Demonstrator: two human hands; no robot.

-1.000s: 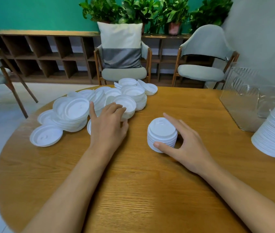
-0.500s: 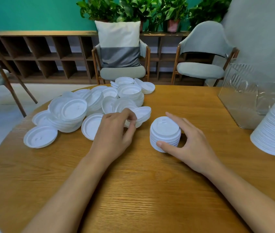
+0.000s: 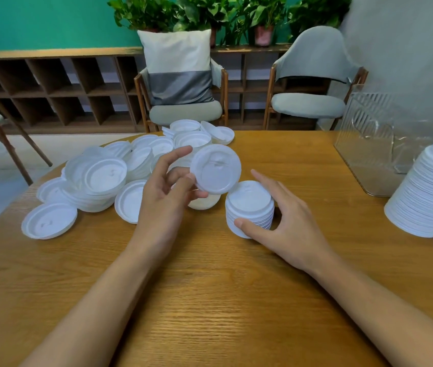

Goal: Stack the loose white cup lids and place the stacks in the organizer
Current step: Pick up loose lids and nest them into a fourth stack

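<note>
Currently I count one lid (image 3: 215, 169) off the worktop (image 3: 210, 300): the left hand (image 3: 167, 192) pinches its edge between thumb and fingers, tilted up toward the camera, just above and left of the one short stack (image 3: 250, 207). The right hand (image 3: 284, 221) cups that stack, thumb against its near side, fingers round the far side. Left of them lie the loose lids (image 3: 98, 181), heaped and overlapping, too many for me to count. One tall stack (image 3: 430, 192) leans at the right edge, beside one clear ribbed organizer (image 3: 377, 144). Embossed marks on the lids are too faint to read. The worktop is round, oak-grained wood. Beyond it I see two grey chairs (image 3: 313, 102), part of a third at far left, one cushion (image 3: 178, 67), low wooden shelving (image 3: 51, 88), potted plants (image 3: 210, 11) and a teal wall (image 3: 38, 19).
</note>
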